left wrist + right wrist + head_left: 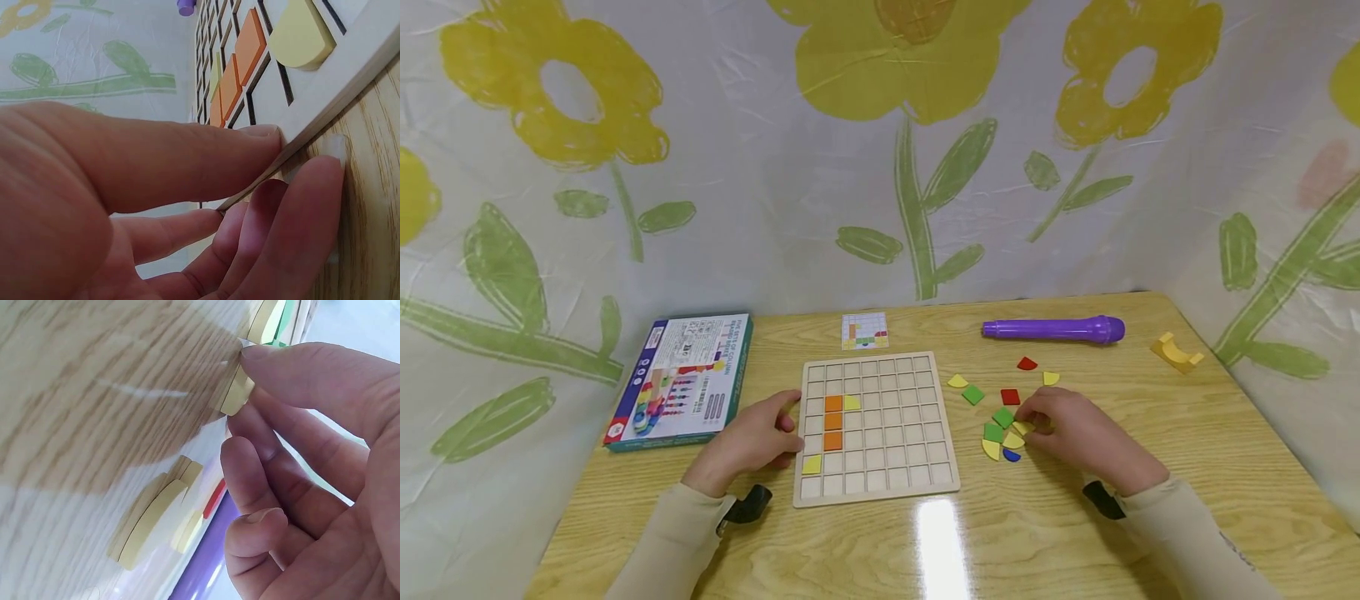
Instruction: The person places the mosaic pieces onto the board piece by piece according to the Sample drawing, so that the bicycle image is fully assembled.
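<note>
The wooden grid board (910, 479) lies flat before me. Three orange squares (833, 421) stand in a column on it, a yellow quarter-circle piece (852, 402) beside the top one and another yellow piece (812, 464) in the lower left. My left hand (756, 437) rests at the board's left edge; in the left wrist view its thumb touches the rim, other fingers bent below. Right of the board, my right hand (1071, 433) pinches a yellow quarter-circle piece (237, 394) on the table. Green squares (993, 432), yellow pieces (991, 450) and a blue piece (1011, 456) lie around it.
A small pattern card (865, 331) lies behind the board. A boxed toy set (681, 379) is at left. The purple microphone (1052, 330) and a yellow curved block (1177, 353) lie at back right. Red pieces (1011, 397) lie near my right hand.
</note>
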Tool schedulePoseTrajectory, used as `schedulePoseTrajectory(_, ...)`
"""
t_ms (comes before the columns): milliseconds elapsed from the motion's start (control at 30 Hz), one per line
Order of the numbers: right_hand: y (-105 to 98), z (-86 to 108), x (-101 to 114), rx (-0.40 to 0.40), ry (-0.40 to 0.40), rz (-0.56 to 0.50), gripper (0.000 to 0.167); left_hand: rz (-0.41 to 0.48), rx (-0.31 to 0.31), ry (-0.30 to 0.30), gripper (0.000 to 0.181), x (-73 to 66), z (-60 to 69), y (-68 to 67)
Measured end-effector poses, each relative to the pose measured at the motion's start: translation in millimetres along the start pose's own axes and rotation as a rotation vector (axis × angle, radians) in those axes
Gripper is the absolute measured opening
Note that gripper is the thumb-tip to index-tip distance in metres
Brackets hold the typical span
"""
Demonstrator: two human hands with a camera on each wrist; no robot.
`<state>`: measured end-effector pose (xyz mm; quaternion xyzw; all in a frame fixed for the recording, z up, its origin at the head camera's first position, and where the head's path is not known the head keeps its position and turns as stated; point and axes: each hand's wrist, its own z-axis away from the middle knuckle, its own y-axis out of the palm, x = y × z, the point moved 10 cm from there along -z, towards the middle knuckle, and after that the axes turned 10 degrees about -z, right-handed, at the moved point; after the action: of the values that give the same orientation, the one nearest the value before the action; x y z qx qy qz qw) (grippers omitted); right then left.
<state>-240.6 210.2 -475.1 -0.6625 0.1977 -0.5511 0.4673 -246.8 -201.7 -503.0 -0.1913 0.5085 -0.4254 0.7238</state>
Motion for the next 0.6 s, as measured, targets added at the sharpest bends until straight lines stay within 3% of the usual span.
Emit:
schedulePoseTrajectory(433, -3.5, -2.7, 1.0, 0.002, 0.062, 0.028, 0.017, -0.001, -0.006, -0.007, 0.079, 1.4, 0.0, 1.1)
schedulePoseTrajectory(600, -2.9, -11.4, 18.6, -0.018, 0.059, -0.012, 0.016, -0.008, -0.007, -0.011, 0.079, 0.7, 0.7, 0.4)
